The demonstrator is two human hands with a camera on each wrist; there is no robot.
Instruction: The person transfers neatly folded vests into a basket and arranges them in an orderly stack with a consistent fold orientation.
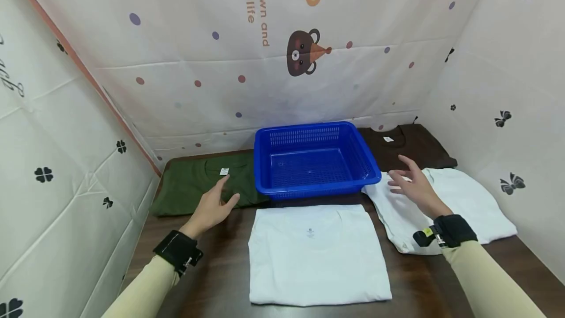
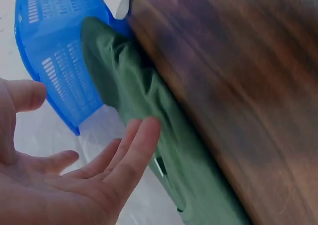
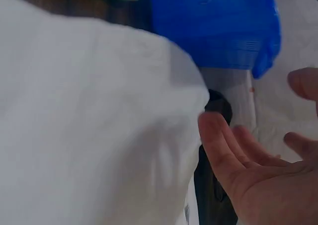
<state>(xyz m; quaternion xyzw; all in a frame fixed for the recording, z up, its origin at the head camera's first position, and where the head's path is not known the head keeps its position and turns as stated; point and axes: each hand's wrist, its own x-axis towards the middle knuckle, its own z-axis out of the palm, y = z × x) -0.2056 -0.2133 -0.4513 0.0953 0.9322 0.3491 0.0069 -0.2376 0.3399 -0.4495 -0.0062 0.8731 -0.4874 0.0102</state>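
Observation:
A folded white T-shirt [image 1: 315,264] lies flat in the middle of the table, its collar toward the blue plastic basket [image 1: 318,193]. My left hand [image 1: 214,207] hovers over a folded dark green T-shirt [image 1: 185,185], fingers spread and holding nothing. In the left wrist view the green shirt [image 2: 164,120] lies beyond the fingertips. My right hand [image 1: 415,188] is above a second white garment [image 1: 468,205], fingers loosely bent with nothing in them. Behind that garment sits a folded dark brown T-shirt [image 1: 419,146]. The basket's visible inside holds nothing.
Patterned white cloth walls [image 1: 185,97] close off the back and both sides. The brown wooden table [image 1: 212,278] shows in front of the green shirt. The basket stands against the back, between the green shirt and the brown one.

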